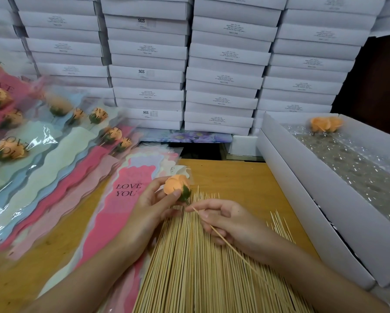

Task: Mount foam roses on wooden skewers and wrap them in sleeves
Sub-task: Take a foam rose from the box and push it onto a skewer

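Both hands work in the lower middle of the frame, above the table (pixel 239 177). The left hand (pixel 152 204) holds an orange rose (pixel 175 185) between the thumb and the curled fingers, with the petals turned to the upper left and the green base pointing down to the right. The right hand (pixel 230 220) pinches one skewer (pixel 214 229) between the thumb and the bent fingers. This skewer runs from the lower right up to the left, and its sharp tip is just beside the green base of the rose; I cannot tell if it already touches. So the rose is between the two hands, a little higher than the right one.

Under both hands lies a big pile of skewers (pixel 189 263), spread like a fan toward the bottom edge. Left of the pile is a pink sleeve (pixel 128 206) with the words LOVE YOU, lying on top of other sleeves. In the left part of the frame many wrapped roses (pixel 9 150) lie in rows, in pink, blue and pale green sleeves.

On the right side stands a long open box (pixel 313 199) with bubble wrap (pixel 358 168) inside, and at its far end, in the upper right, are some loose roses (pixel 325 124). Along the whole top of the frame, flat white boxes (pixel 149 73) are stacked in columns
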Tool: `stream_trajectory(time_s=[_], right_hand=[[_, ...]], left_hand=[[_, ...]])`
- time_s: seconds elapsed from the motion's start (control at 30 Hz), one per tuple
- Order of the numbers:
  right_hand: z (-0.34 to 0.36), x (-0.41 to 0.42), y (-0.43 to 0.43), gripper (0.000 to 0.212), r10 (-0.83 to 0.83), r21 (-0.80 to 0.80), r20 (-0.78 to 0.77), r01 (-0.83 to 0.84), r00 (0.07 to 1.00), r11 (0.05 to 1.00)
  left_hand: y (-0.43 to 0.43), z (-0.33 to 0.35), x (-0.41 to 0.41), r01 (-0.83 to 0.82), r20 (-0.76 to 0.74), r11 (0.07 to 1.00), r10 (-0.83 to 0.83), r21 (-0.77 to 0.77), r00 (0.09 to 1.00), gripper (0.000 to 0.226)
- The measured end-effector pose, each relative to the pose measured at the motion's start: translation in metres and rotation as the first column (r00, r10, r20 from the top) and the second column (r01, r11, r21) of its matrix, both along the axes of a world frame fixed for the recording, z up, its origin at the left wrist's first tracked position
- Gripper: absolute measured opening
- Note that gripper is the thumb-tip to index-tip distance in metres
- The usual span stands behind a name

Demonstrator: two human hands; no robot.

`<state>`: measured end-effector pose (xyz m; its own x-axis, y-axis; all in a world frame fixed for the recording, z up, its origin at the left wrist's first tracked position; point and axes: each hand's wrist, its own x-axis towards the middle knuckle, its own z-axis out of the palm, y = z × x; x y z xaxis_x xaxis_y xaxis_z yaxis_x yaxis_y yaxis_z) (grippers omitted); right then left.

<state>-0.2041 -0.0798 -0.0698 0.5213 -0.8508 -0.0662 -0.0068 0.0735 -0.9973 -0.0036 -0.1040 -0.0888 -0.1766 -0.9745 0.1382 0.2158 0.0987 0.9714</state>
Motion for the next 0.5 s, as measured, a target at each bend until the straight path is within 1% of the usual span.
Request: stream_trajectory(time_s=[0.07,0.23,0.37,0.5], right_hand=[[-0.0001,0.0006,0.0003,0.023,0.025,-0.012,-0.015,-0.026,1.0,1.0],[-0.0015,0.0009,-0.0004,0.023,0.018,-0.024,-0.008,-0.019,1.0,1.0],[-0.0021,0.0006,-0.0001,0.022,0.014,-0.023,0.004,-0.014,1.0,1.0],[-0.0023,0.0008,0.0001,0.022,0.011,-0.02,-0.005,-0.011,1.0,1.0]], left_hand=[[0.0006,0.0007,-0.0003,0.001,0.003,1.0,-0.001,-0.003,1.0,0.036],[0.002,0.0028,-0.0016,-0.004,0.017,1.0,0.004,-0.007,1.0,0.039],[0.004,0.0048,-0.0012,-0.009,0.029,1.0,0.009,-0.006,1.0,0.047],[0.0039,0.0048,-0.0011,-0.01,0.028,1.0,0.01,-0.002,1.0,0.048]])
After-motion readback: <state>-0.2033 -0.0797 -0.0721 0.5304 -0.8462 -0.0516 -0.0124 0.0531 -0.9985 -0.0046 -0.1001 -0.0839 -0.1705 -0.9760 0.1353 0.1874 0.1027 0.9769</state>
